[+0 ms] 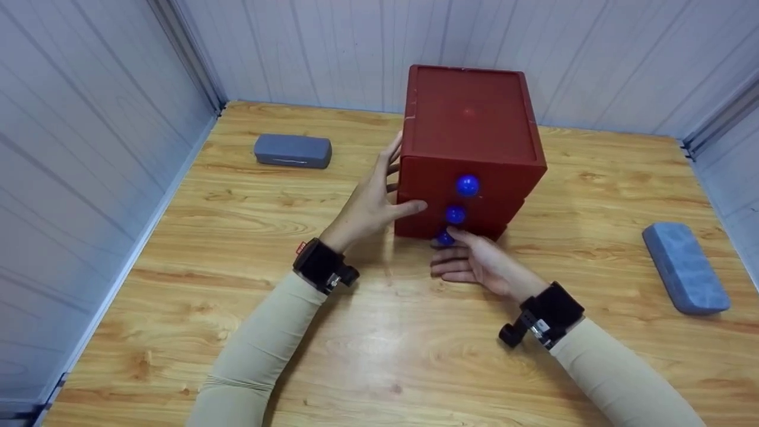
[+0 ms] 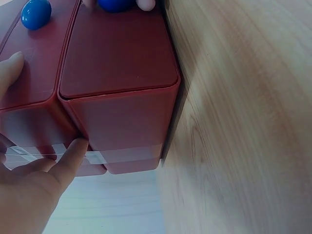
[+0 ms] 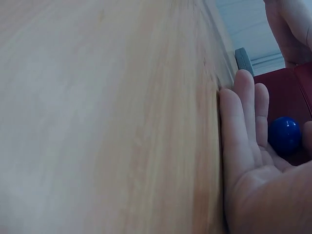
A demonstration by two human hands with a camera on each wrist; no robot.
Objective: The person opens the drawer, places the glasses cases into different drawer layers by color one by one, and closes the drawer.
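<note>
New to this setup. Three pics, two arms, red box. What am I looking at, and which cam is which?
No machine here: a person works with two bare hands and wears three cameras. The wide picture comes from the head camera, looking down at a light wooden table. The other two come from black cameras strapped to the wrists, so they show tilted close-ups.

On the table stands a dark red plastic drawer box with three round blue knobs down its front. The left hand rests against the box's left side, thumb on the front. The right hand lies on the table in front, fingertips at the lowest blue knob; whether it actually pinches the knob is unclear.

Also lying there: a grey oblong case far left, and a blue-grey oblong case at right.
</note>
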